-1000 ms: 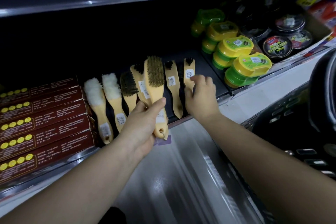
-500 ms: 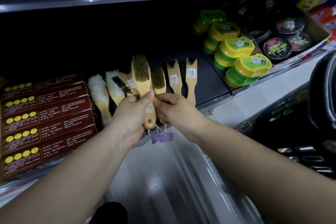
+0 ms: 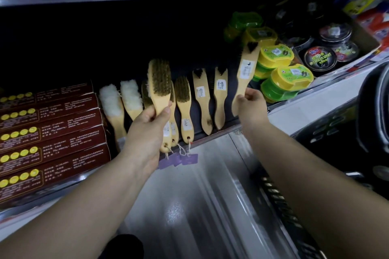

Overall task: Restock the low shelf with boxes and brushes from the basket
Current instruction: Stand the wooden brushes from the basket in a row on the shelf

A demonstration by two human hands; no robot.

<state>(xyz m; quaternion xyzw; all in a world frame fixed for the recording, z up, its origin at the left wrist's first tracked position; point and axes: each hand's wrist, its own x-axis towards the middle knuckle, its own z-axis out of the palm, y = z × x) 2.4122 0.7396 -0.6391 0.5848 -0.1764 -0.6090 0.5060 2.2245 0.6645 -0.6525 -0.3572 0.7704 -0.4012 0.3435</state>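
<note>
Both arms are reaching toward the shelf edge (image 3: 212, 135); left hand (image 3: 145, 132) and right hand (image 3: 251, 105) are each gripping a brush handle.

A bare shelf strip (image 3: 231, 99) lies open between the flat brushes (image 3: 220, 99) and green-yellow tubs (image 3: 282, 88).

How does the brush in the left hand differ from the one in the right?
The left hand holds the tan-bristled brush with bristles facing the camera; the right hand holds the black-bristled brush with its labelled back showing. The tan-bristled head looks broader. Both have pale wooden handles.
</note>
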